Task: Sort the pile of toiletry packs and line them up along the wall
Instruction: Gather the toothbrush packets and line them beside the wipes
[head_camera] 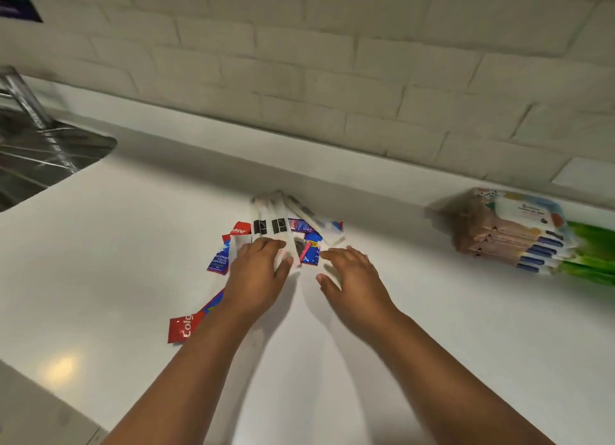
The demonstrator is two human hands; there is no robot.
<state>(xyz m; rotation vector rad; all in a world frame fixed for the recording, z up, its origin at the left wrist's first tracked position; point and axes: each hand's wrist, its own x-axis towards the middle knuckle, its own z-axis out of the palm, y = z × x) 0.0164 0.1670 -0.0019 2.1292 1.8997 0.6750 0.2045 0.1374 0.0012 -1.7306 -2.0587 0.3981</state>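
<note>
A loose pile of toiletry packs lies in the middle of the white counter (133,245). Several long white packs with black labels (270,223) fan out toward the wall. Under them lie red and blue toothpaste boxes (219,255), and one more toothpaste box (191,321) sticks out to the lower left beneath my forearm. My left hand (258,271) rests on the near ends of the white packs, fingers pressed on them. My right hand (351,278) hovers just right of the pile, fingers spread, holding nothing. A blue pack (311,251) shows between the hands.
A stack of wet-wipe packs (512,235) lies at the right near the tiled wall (299,62), with green packaging (592,255) beside it. A steel sink (36,155) with a tap is at the left. The counter's front edge runs at the lower left.
</note>
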